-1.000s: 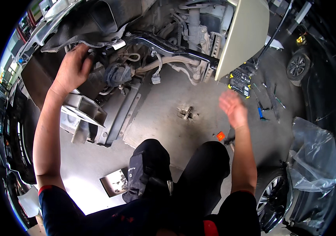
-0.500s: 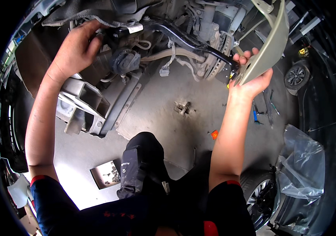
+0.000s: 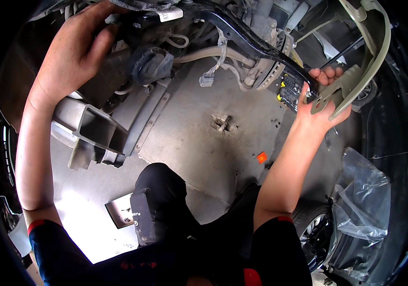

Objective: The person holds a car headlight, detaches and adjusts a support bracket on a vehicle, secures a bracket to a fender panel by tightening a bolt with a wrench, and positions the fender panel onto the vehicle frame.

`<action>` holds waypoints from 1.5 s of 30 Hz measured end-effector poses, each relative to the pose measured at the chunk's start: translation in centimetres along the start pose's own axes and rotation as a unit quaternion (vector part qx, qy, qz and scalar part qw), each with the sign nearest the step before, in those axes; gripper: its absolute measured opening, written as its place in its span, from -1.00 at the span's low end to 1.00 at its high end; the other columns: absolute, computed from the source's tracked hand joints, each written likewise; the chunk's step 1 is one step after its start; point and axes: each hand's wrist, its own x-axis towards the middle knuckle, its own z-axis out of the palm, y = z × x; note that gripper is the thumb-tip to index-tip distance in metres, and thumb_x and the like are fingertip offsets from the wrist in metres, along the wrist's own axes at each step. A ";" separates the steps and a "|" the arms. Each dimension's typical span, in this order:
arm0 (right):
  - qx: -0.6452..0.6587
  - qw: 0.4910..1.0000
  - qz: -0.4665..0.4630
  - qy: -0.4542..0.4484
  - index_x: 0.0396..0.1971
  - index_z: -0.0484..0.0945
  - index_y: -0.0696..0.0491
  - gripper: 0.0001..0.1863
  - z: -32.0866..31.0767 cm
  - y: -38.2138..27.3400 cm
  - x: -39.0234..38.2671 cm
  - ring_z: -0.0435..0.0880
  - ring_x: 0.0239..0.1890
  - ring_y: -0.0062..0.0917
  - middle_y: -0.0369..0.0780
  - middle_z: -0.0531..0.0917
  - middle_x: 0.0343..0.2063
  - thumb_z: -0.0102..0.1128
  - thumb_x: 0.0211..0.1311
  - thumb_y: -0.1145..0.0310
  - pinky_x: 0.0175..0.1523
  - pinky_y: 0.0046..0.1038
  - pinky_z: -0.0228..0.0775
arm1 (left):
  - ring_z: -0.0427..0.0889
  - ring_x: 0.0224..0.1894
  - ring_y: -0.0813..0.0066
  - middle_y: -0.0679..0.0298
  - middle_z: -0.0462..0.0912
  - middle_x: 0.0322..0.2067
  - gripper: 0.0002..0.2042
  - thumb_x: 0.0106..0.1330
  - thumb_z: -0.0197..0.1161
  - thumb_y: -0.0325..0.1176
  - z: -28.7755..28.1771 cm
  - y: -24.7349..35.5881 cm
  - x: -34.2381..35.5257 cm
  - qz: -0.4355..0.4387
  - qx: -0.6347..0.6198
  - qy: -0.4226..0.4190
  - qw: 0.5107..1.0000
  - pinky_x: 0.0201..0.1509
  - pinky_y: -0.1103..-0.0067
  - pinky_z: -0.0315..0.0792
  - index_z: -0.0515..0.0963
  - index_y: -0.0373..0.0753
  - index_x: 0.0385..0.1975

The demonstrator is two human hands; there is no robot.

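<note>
At the right, a beige-green curved car body panel (image 3: pixel 368 78), which looks like a fender, has its lower end in my right hand (image 3: pixel 320 107). My thumb and curled fingers close round that end. A black curved metal edge (image 3: pixel 256 45) runs from the upper middle down to the same grip; whether it is one piece with the panel I cannot tell. My left hand (image 3: pixel 70 57) reaches up at the upper left, fingers bent over beside a dark trim edge (image 3: pixel 146 5) near a white label (image 3: pixel 170 14). Its fingertips and what they grip are hidden.
Below the black edge are a brake disc (image 3: pixel 269 71), a hanging connector (image 3: pixel 207 78) and a grey metal crash beam (image 3: pixel 87 119). On the floor lie an open box (image 3: pixel 119 212) and an orange piece (image 3: pixel 261 157). Clear plastic sheeting (image 3: pixel 363 200) hangs by a wheel (image 3: pixel 316 238).
My right hand and the panel have moved right and slightly down, and more of the panel's inner side shows. My left hand is higher and farther left in the picture.
</note>
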 end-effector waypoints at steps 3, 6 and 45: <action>-0.041 0.999 -0.014 0.032 -0.21 0.55 0.19 -0.69 0.1 -0.1 -0.1 0.59 -0.49 -0.45 -0.14 0.61 -0.43 -0.01 0.39 0.23 -0.23 -0.28 0.60 | 0.57 0.22 0.02 -0.04 0.61 0.14 -0.63 0.45 0.20 -0.48 0.0 0.2 0.1 -0.006 -0.016 0.006 1.000 0.34 0.35 0.39 0.50 -0.33 0.23; -0.051 0.998 -0.025 0.027 -0.20 0.54 0.20 -0.67 0.3 0.1 -0.3 0.55 -0.48 -0.46 -0.16 0.58 -0.45 -0.01 0.41 0.20 -0.23 -0.29 0.59 | 0.56 0.23 0.03 -0.03 0.60 0.16 -0.63 0.44 0.20 -0.49 0.2 0.1 0.2 0.005 -0.002 0.006 1.000 0.34 0.35 0.39 0.50 -0.33 0.23; -0.145 0.989 -0.004 -0.021 0.08 0.50 0.16 -0.61 -1.6 -1.2 0.4 0.65 -0.04 -0.25 -0.11 0.64 -0.05 -0.03 0.49 0.18 0.14 -0.17 0.49 | 0.74 -0.06 0.16 0.19 0.77 -0.19 -0.59 0.22 0.26 -0.04 7.6 24.6 15.6 0.225 -0.095 -0.190 0.951 0.03 0.23 0.59 0.63 0.02 0.05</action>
